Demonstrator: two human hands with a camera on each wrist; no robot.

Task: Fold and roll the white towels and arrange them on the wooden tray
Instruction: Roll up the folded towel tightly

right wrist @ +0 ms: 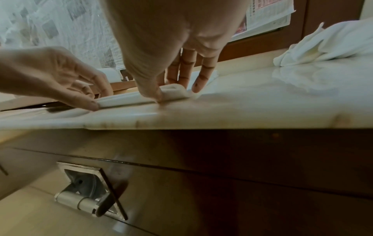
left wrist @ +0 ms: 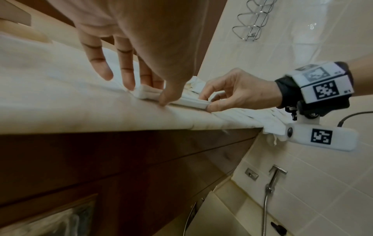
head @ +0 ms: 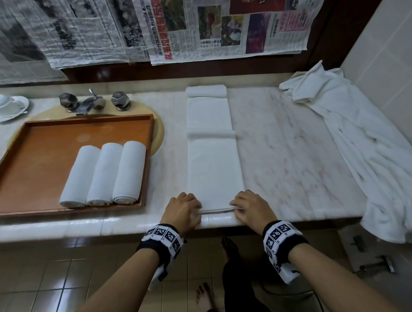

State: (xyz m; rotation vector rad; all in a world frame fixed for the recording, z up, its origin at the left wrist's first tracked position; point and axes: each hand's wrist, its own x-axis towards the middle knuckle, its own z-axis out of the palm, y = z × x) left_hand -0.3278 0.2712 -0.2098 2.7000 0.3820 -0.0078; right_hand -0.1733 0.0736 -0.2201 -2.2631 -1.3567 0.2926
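A long folded white towel (head: 213,165) lies as a strip on the marble counter, running away from me. Its near end is curled into a small first roll (left wrist: 193,103) (right wrist: 125,99) at the counter's front edge. My left hand (head: 191,209) (left wrist: 155,90) pinches the roll's left end between thumb and fingers. At the right end, my right hand (head: 241,205) (right wrist: 169,89) pinches it the same way. Left of the strip, the wooden tray (head: 44,150) holds three rolled white towels (head: 103,175) side by side.
A heap of loose white towels (head: 367,147) covers the counter's right end and hangs over its edge. Behind the tray are a faucet (head: 90,103) and a cup on a saucer (head: 5,105). Bare marble (head: 283,151) lies between strip and heap. Newspaper covers the wall behind.
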